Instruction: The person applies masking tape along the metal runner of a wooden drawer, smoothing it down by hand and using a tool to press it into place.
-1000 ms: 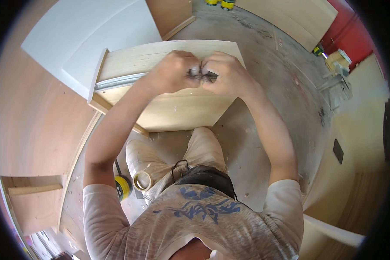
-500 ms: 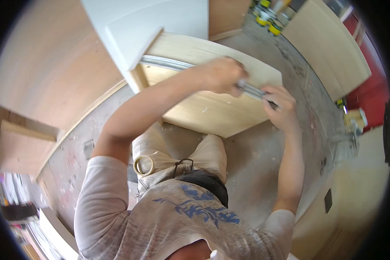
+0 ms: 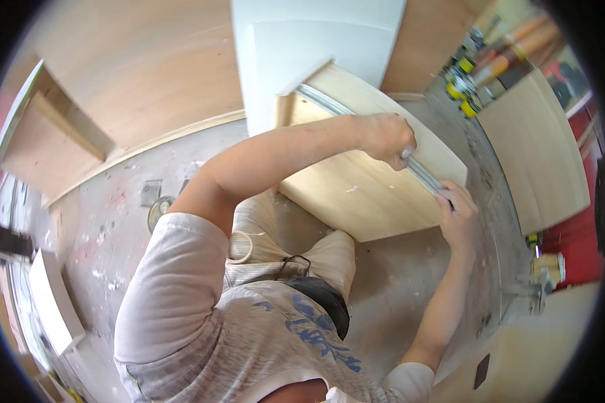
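A pale plywood drawer box stands tilted in front of my knees. A silvery metal drawer slide runs along its upper edge, partly covered by my left arm. My left hand is closed in a fist over the middle of the slide. A small shiny tip shows below the fist, but the thing inside it is hidden. At the slide's near right end, my right hand pinches the rail between thumb and fingers, where a dark end piece shows.
A tape roll hangs at my waist. Behind the drawer leans a white panel. A plywood board stands at the right, near several yellow-and-black tools. A white box-like piece lies at the left on the stained concrete floor.
The view has swung left, so the drawer and both hands appear farther right and lower. Both hands keep nearly the same places along the slide.
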Available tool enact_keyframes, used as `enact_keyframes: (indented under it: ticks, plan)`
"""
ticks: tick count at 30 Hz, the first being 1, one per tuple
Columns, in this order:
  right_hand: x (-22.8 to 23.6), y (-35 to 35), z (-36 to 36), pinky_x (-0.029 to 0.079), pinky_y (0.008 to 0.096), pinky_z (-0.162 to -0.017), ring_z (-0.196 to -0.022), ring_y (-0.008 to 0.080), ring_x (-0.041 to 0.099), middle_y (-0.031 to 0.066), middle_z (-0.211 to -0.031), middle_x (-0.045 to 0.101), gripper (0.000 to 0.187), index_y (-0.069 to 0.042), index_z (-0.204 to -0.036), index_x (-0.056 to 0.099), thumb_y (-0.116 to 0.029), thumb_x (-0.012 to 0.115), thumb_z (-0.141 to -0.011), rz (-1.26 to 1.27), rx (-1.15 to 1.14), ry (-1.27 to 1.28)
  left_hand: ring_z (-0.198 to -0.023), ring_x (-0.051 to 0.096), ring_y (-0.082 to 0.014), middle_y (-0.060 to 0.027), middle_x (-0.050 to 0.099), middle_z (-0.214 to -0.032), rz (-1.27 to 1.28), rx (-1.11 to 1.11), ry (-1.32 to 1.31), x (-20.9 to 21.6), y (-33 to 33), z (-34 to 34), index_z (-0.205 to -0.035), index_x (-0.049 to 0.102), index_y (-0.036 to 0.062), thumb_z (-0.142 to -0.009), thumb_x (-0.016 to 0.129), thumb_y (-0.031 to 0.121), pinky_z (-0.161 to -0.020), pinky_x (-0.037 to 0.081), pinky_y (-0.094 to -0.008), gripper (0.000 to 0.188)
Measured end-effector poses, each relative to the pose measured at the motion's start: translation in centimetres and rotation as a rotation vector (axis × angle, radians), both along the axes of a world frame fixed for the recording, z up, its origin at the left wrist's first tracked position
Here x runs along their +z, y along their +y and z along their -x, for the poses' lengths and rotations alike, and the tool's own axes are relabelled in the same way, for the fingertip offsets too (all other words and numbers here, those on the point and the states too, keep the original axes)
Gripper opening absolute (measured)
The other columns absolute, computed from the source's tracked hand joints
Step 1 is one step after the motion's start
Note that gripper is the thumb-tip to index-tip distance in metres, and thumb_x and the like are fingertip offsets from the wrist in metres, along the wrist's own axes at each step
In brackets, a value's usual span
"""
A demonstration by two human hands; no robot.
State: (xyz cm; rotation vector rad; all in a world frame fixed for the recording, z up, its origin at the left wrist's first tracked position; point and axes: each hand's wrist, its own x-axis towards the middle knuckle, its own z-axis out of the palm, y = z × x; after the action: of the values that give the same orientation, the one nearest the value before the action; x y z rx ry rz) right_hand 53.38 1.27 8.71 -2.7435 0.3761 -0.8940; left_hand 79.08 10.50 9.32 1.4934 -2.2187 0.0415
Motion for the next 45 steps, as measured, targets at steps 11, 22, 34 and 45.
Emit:
enact_keyframes:
  ticks: [11, 22, 34, 45]
  plan:
    - [-2.5, -4.7, 2.2, 0.046, 0.0392, -0.087, -0.104, 0.0338, 0.060, 0.0203, -0.115, 0.061, 0.030, 0.005, -0.117, 0.058, -0.001, 0.054, -0.088, 0.002, -0.025, 0.164, -0.104, 0.059, -0.0242, -0.0032, 0.068, -0.095, -0.421, 0.464, -0.274, 3.6, 6.6, -9.0, -0.095, 0.070, 0.0187, -0.078, 0.068, 0.035, -0.103, 0.028, -0.0537, 0.024]
    - [-1.9, -3.4, 2.1, 0.045, 0.0401, -0.089, -0.107, 0.0366, 0.056, 0.0195, -0.120, 0.059, 0.026, 0.004, -0.114, 0.059, -0.008, 0.051, -0.092, 0.067, -0.115, 0.166, -0.105, 0.060, -0.0285, -0.0087, 0.066, -0.099, -0.381, 0.538, -0.453, 2.6, 8.1, -10.1, -0.104, 0.065, 0.0117, -0.086, 0.058, 0.027, -0.096, 0.039, -0.0476, 0.025]
    - [-3.6, -2.4, 5.4, 0.045, 0.0350, -0.094, -0.108, 0.0256, 0.058, 0.0121, -0.116, 0.063, 0.021, -0.002, -0.111, 0.062, -0.006, 0.060, -0.091, 0.110, -0.218, -0.037, -0.096, 0.058, -0.0347, -0.0140, 0.063, -0.098, -0.087, 0.346, -0.130, 2.3, 11.4, -10.9, -0.092, 0.060, 0.0025, -0.085, 0.060, 0.008, -0.085, 0.047, -0.0424, 0.010]
    - [-19.7, -5.9, 10.8, 0.049, 0.0461, -0.091, -0.106, 0.0316, 0.059, 0.0217, -0.119, 0.059, 0.065, 0.003, -0.135, 0.044, -0.048, 0.049, -0.096, -1.346, -0.682, -0.625, -0.131, 0.041, -0.0231, -0.0122, 0.048, -0.139, 0.119, 0.321, 1.356, -15.8, 17.7, -21.0, -0.135, 0.048, 0.0025, -0.100, 0.043, 0.042, -0.108, 0.032, -0.0402, 0.053]
